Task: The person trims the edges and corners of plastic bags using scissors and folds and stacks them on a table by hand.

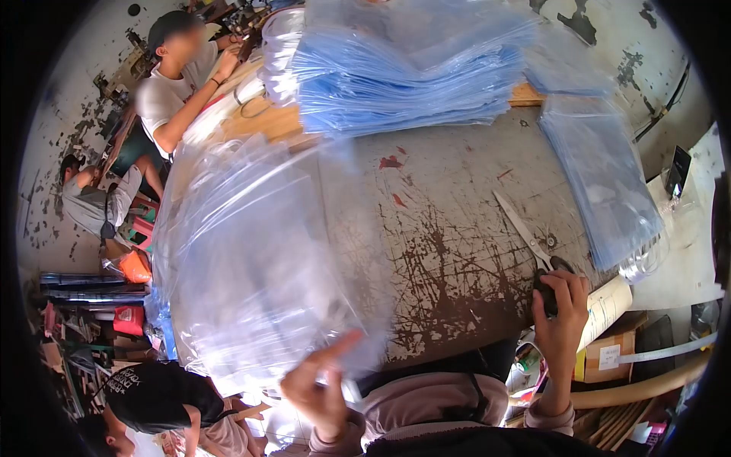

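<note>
My right hand (562, 308) is closed on the black handles of a pair of scissors (525, 232), whose blades point up and left over the scratched table (449, 251). Near the table's front edge, my left hand (324, 385) is at the lower right corner of a pile of clear plastic sheets (259, 251). Its fingers are blurred, and whether they grip a sheet cannot be made out. A thick stack of bluish plastic sheets (403, 84) lies at the back of the table. Another bluish stack (601, 179) lies along the right side.
A person in a white shirt (164, 95) works at the back left, and another sits (99, 194) behind. Someone in a black shirt (152, 396) is at the lower left. A phone (677, 171) stands at the right, above a cardboard box (609, 356) and a paper roll (607, 307).
</note>
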